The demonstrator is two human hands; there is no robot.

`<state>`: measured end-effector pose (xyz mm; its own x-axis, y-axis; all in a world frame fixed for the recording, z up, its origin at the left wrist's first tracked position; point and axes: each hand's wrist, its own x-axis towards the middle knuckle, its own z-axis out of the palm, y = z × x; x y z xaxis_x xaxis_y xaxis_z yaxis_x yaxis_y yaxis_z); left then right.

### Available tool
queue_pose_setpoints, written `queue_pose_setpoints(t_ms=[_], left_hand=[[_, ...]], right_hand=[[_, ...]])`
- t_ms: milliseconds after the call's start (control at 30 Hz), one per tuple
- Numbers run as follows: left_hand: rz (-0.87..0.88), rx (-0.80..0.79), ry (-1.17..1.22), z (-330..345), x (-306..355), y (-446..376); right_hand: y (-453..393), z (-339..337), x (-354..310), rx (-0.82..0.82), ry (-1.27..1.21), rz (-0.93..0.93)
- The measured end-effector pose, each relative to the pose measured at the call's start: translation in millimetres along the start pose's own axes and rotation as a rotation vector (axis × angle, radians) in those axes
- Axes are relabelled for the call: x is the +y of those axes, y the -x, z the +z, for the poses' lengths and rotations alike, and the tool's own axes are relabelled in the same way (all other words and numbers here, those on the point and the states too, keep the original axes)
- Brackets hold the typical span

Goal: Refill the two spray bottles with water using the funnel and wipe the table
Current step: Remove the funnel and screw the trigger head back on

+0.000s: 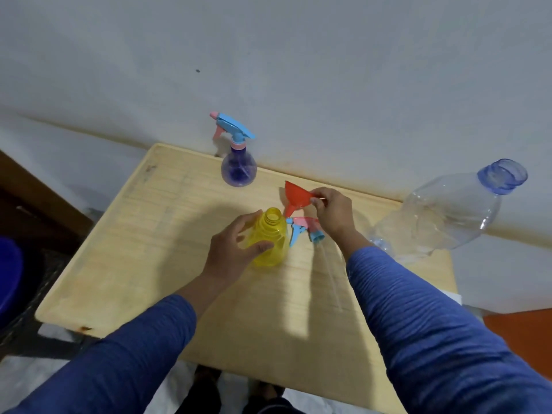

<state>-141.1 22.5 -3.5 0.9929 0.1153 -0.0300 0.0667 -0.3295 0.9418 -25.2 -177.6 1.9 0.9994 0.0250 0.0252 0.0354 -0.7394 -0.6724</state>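
Red funnel (294, 196) pinched by right-hand fingers (319, 201) beside yellow bottle (270, 237).

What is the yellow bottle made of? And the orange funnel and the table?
The yellow bottle looks like thin see-through plastic: light glows through it, and its open neck has moulded screw ridges. The orange funnel, pinched by the right hand, looks like solid, smooth plastic that you cannot see through. The table looks like pale wood, since grain lines show, though it could be a printed wood-look top.
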Motion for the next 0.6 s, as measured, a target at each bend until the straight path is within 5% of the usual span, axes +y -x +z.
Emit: queue_pose_setpoints(t_ms=[600], left_hand=[[0.023, -0.025, -0.004, -0.8, -0.1, -0.5]], right_hand=[[26.6, 0.0, 0.4, -0.088, -0.021, 0.144]])
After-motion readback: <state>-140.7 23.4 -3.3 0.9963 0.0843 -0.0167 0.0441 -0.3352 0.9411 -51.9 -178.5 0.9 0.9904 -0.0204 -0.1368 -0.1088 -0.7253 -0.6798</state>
